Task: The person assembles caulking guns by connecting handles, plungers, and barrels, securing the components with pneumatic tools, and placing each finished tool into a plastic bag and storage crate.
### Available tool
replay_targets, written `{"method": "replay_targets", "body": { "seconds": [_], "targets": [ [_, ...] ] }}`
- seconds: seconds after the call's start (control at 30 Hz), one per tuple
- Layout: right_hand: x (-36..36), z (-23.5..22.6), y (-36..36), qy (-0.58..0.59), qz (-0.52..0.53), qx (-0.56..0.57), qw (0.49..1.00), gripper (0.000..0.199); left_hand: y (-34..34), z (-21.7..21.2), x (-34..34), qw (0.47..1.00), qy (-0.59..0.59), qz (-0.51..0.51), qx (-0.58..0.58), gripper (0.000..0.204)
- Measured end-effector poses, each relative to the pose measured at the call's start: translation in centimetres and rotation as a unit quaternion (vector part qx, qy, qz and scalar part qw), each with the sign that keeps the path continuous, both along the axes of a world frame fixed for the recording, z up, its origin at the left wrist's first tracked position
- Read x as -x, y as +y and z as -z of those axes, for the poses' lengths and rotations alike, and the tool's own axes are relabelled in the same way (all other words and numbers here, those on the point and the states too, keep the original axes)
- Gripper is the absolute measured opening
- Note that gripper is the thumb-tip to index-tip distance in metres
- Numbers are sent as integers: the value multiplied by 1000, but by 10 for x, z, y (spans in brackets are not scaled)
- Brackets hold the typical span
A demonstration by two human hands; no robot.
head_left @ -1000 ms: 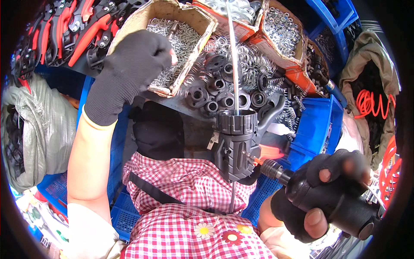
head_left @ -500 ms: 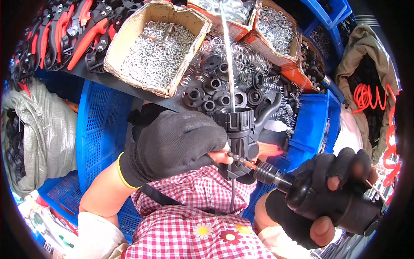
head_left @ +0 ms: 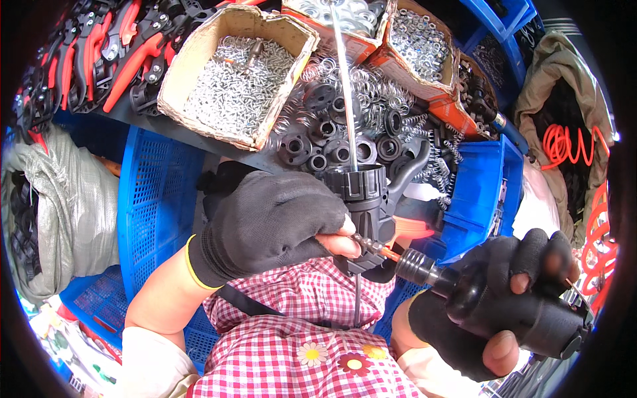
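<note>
In a dark fingerless-tipped glove, my left hand is closed at the near side of a black plastic tool body. Its thumb and finger pinch by the metal tip of a driver bit; whatever small part lies between them is hidden. A long metal rod passes up through the open ring of the tool body, which also has a curved black lever and a red handle. At the lower right my right hand, gloved too, wraps round a black power screwdriver, its bit pointing left at the body.
A cardboard box of small screws stands beyond my left hand. Springs and black rings lie heaped behind the tool body. Boxes of nuts and a blue bin stand to the right; red-handled tools line the far left.
The power screwdriver and its bit have shifted slightly to the right. My left hand keeps its pinch, and the tool body has barely moved.
</note>
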State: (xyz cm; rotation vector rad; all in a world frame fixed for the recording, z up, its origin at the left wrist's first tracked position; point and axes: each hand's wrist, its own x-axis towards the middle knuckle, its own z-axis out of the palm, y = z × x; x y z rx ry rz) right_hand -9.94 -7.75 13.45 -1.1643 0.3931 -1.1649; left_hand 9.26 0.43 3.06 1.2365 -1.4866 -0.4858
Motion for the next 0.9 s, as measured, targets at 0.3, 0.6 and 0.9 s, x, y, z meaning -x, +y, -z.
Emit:
{"method": "replay_targets", "body": {
  "seconds": [0.3, 0.6, 0.9],
  "targets": [
    [9, -2, -11, -11, -10, -11, 1000, 72, -4, -2, 0, 1000, -14, 5, 6, 29],
    [13, 0, -19, 12, -18, -4, 1000, 74, -7, -2, -1, 1000, -8, 11, -13, 29],
    [15, 2, -28, 43, -29, 3, 999, 76, -17, -3, 4, 998, -63, 22, 2, 29]
  ]
}}
